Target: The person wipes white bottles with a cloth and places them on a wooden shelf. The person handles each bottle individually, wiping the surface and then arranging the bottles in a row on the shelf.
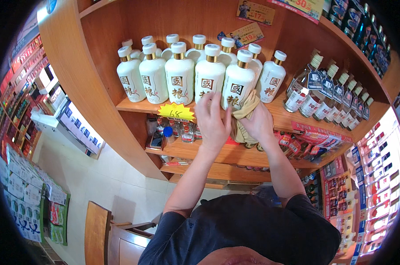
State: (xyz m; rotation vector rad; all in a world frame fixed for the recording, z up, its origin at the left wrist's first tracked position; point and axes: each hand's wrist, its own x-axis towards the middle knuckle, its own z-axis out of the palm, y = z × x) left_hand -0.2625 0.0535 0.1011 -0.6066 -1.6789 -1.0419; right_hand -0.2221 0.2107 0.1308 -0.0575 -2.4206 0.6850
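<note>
A white liquor bottle (242,75) with a white cap and gold neck band stands at the front of the shelf, leaning slightly. Against its lower right side is a tan cloth (243,126), bunched in my right hand (258,121), whose fingers close around it. My left hand (213,117) is just left of the bottle's base, fingers apart and a little blurred, with nothing seen in it. Those fingers cover the lower part of a neighbouring white bottle (208,70). Whether they touch either bottle I cannot tell.
More white bottles (154,81) stand in rows to the left, one (272,79) to the right. Clear bottles with dark tags (299,95) line the shelf's right. A yellow star-shaped price tag (177,111) hangs on the front edge. Below are small bottles (187,132); behind, a wooden chair (98,229).
</note>
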